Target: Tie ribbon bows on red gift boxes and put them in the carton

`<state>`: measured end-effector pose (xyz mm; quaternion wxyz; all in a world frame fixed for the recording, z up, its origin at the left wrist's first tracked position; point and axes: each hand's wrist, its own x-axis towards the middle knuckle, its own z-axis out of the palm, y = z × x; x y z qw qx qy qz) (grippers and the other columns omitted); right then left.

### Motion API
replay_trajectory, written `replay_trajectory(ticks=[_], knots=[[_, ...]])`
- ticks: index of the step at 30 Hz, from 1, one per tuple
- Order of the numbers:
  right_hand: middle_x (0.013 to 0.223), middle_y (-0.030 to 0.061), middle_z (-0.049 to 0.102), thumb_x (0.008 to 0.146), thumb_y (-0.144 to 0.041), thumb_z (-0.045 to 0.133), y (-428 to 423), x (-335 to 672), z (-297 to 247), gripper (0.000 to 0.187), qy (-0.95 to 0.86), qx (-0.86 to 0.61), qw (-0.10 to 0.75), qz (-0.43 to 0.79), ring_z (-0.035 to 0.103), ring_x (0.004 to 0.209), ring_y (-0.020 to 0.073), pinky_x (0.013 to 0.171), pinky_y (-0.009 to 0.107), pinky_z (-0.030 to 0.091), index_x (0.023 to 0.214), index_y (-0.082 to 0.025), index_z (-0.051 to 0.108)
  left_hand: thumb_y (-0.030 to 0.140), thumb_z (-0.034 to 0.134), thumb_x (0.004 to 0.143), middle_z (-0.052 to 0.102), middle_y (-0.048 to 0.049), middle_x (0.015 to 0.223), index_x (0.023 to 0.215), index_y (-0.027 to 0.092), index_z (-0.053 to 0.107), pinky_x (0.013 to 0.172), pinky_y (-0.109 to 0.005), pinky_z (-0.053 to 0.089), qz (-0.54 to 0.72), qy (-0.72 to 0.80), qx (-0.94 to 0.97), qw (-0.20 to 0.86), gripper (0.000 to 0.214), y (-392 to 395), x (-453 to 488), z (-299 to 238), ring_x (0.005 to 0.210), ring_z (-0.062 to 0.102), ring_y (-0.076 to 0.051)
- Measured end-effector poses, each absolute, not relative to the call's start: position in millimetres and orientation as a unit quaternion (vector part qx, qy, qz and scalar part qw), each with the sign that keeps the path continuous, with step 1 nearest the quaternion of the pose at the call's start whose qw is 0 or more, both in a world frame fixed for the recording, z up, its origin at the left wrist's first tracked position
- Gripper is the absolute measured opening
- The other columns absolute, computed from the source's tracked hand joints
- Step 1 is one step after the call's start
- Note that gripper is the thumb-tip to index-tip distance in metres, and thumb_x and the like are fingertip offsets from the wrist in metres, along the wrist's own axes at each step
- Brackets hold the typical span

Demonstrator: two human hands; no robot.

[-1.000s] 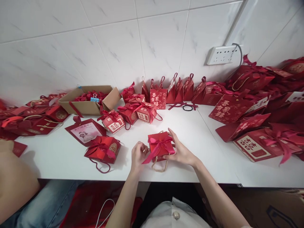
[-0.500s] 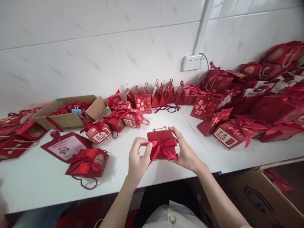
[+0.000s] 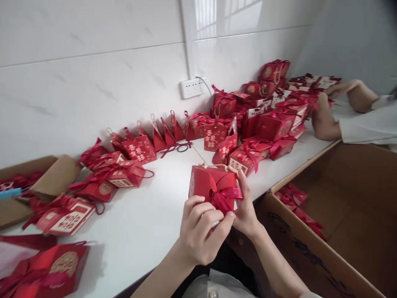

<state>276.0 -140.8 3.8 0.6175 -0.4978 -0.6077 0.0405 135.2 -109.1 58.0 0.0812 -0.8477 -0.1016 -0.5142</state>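
Between my two hands is a red gift box [image 3: 203,181] with a crimson ribbon bow [image 3: 225,198] on its top and a twisted gold cord handle on its far side. My left hand [image 3: 203,229] wraps round the near left side, its thumb and fingertips at the bow. On the right, my right hand [image 3: 245,205] grips the box's side with the fingers bent behind it. The box is held above the front edge of the white table [image 3: 155,219], slightly turned. Parts of its underside are hidden by my fingers.
Several red boxes [image 3: 127,174] lie on the left beside a cardboard tray [image 3: 56,176]. A row of small red bags [image 3: 158,138] stands along the wall. More boxes [image 3: 276,124] are heaped right, where another person's arms [image 3: 325,118] reach in. Below sits an open carton [image 3: 310,252] with red boxes inside.
My view has swung to the right, bringing the open carton and another person's arms into sight. The box has turned in my hands, and my left hand has moved from the ribbon's side to its front.
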Motion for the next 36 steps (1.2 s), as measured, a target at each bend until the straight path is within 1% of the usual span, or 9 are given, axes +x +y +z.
replay_trajectory(ticks=[5, 8, 11, 14, 17, 20, 25, 29, 36], knots=[[0.15, 0.0123, 0.027, 0.073, -0.033, 0.075, -167, 311, 7, 0.104, -0.545, -0.579, 0.606, -0.003, 0.032, 0.137, 0.0349, 0.107, 0.055, 0.037, 0.149, -0.034, 0.004, 0.007, 0.064, 0.079, 0.059, -0.0003, 0.074, 0.091, 0.018, 0.062, 0.072, -0.03, 0.052, -0.528, -0.09, -0.838, -0.105, 0.016, -105, 172, 73, 0.073, 0.057, -0.013], [0.148, 0.0123, 0.029, 0.071, -0.027, 0.076, -194, 331, 12, 0.104, -0.506, -0.622, 0.595, -0.051, 0.035, 0.134, 0.0353, 0.103, 0.054, 0.042, 0.149, -0.035, 0.006, 0.012, 0.063, 0.081, 0.059, 0.0003, 0.075, 0.083, 0.019, 0.06, 0.065, -0.024, 0.05, -0.513, -0.177, -0.822, -0.171, 0.008, -86, 193, 68, 0.071, 0.058, -0.012], [0.146, 0.0129, 0.029, 0.07, -0.025, 0.076, -236, 353, 20, 0.105, -0.456, -0.671, 0.577, -0.093, 0.039, 0.131, 0.0359, 0.1, 0.055, 0.044, 0.149, -0.035, 0.007, 0.025, 0.059, 0.084, 0.06, 0.0012, 0.069, 0.072, 0.02, 0.057, 0.061, -0.024, 0.047, -0.396, -0.265, -0.846, -0.237, 0.013, -66, 217, 50, 0.065, 0.059, -0.013], [0.144, 0.0161, 0.031, 0.068, -0.029, 0.076, -289, 384, 27, 0.112, -0.388, -0.76, 0.503, -0.138, 0.039, 0.129, 0.0384, 0.101, 0.059, 0.041, 0.15, -0.03, 0.0, 0.029, 0.056, 0.084, 0.061, 0.0009, 0.069, 0.07, 0.021, 0.057, 0.063, -0.026, 0.047, -0.303, -0.227, -0.884, -0.275, 0.016, -65, 243, 26, 0.066, 0.06, -0.015], [0.14, 0.0191, 0.033, 0.071, -0.031, 0.072, -340, 427, 27, 0.107, -0.342, -0.849, 0.372, -0.157, 0.037, 0.131, 0.0389, 0.098, 0.056, 0.044, 0.151, -0.024, 0.001, 0.024, 0.052, 0.085, 0.065, -0.0018, 0.081, 0.082, 0.021, 0.06, 0.075, -0.03, 0.05, -0.274, -0.115, -0.916, -0.27, 0.009, -85, 270, 7, 0.08, 0.063, -0.018], [0.139, 0.0208, 0.035, 0.067, -0.03, 0.072, -377, 478, 7, 0.101, -0.308, -0.892, 0.326, -0.046, 0.048, 0.123, 0.0362, 0.094, 0.049, 0.05, 0.149, -0.018, 0.014, 0.021, 0.05, 0.086, 0.065, -0.0074, 0.106, 0.105, 0.02, 0.058, 0.089, -0.036, 0.047, -0.267, -0.032, -0.933, -0.239, 0.021, -109, 294, -9, 0.104, 0.06, -0.021], [0.118, 0.0154, 0.059, 0.062, -0.038, 0.075, -404, 539, -69, 0.094, -0.242, -0.88, 0.391, 0.122, 0.059, 0.111, 0.0309, 0.093, 0.047, 0.049, 0.139, -0.017, 0.024, 0.018, 0.051, 0.085, 0.062, -0.0086, 0.118, 0.11, 0.02, 0.058, 0.102, -0.045, 0.036, -0.203, -0.005, -0.962, -0.181, 0.026, -125, 312, -40, 0.12, 0.052, -0.026], [0.126, 0.0156, 0.053, 0.051, -0.038, 0.079, -411, 547, -125, 0.094, -0.224, -0.886, 0.39, 0.114, 0.056, 0.115, 0.0337, 0.1, 0.05, 0.042, 0.13, -0.019, 0.033, 0.012, 0.053, 0.082, 0.067, -0.0056, 0.109, 0.104, 0.021, 0.06, 0.105, -0.045, 0.029, -0.207, -0.005, -0.968, -0.142, 0.025, -125, 310, -60, 0.116, 0.055, -0.026], [0.127, 0.0147, 0.049, 0.054, -0.045, 0.077, -426, 542, -163, 0.093, -0.183, -0.887, 0.414, 0.093, 0.051, 0.119, 0.0346, 0.101, 0.056, 0.039, 0.13, -0.022, 0.027, 0.014, 0.054, 0.081, 0.066, -0.0066, 0.107, 0.1, 0.021, 0.059, 0.107, -0.043, 0.024, -0.226, -0.012, -0.965, -0.135, 0.02, -129, 305, -66, 0.116, 0.054, -0.025]])
